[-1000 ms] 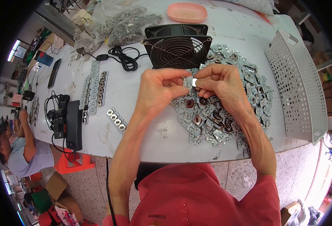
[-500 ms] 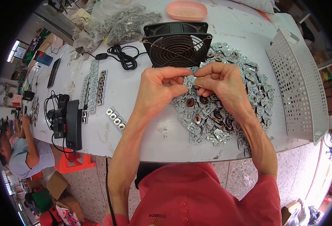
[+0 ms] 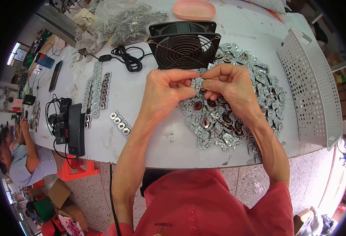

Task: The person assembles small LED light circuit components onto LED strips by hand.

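Observation:
Between my two hands is a small silvery metal plate [image 3: 197, 83], held up just in front of the black fan. My left hand [image 3: 166, 87] pinches its left side between thumb and fingers. My right hand [image 3: 230, 85] grips its right side, the thumb lying across its edge; the fingertips hide part of it. Below and to the right spreads a heap of similar metal pieces [image 3: 224, 133], some with brown round parts. A short row of plates with round silver parts [image 3: 120, 123] lies left of my left forearm.
A black fan [image 3: 184, 49] stands beyond my hands, its coiled cable [image 3: 129, 59] to the left. A white perforated basket [image 3: 312, 86] is at right, a pink dish [image 3: 194, 10] at the back. Further left are stacked plate rows [image 3: 96, 90], a black power box [image 3: 77, 129] and a seated person [image 3: 27, 157].
My hands stay in nearly the same place, still holding the plate, which appears slightly turned. The person at left has shifted a hand a little.

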Available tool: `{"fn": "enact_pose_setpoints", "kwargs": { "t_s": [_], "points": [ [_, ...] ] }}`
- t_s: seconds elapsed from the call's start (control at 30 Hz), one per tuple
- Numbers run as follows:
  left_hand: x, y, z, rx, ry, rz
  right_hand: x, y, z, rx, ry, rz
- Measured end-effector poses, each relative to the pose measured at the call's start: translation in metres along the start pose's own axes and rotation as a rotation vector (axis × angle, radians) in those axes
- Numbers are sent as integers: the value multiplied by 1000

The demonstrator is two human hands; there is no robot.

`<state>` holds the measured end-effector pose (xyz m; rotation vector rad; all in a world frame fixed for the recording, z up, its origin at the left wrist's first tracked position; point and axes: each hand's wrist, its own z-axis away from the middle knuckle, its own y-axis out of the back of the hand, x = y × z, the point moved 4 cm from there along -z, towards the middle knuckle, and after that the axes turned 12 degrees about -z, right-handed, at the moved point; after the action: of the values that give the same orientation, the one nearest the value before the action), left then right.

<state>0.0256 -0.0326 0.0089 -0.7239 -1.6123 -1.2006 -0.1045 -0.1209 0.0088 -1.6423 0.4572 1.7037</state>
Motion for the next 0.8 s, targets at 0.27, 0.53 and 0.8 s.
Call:
{"fn": "enact_pose_setpoints", "kwargs": {
  "t_s": [0.27, 0.53, 0.8],
  "points": [
    [-4, -2, -1, -12, -25, 50, -1, 0, 1, 1, 1, -26],
    [-5, -6, -1, -2, -21, 135, -3, 0, 2, 36, 12, 8],
    [-2, -1, -2, -88, -41, 186, -4, 2, 3, 27, 28, 0]
  ]
}}
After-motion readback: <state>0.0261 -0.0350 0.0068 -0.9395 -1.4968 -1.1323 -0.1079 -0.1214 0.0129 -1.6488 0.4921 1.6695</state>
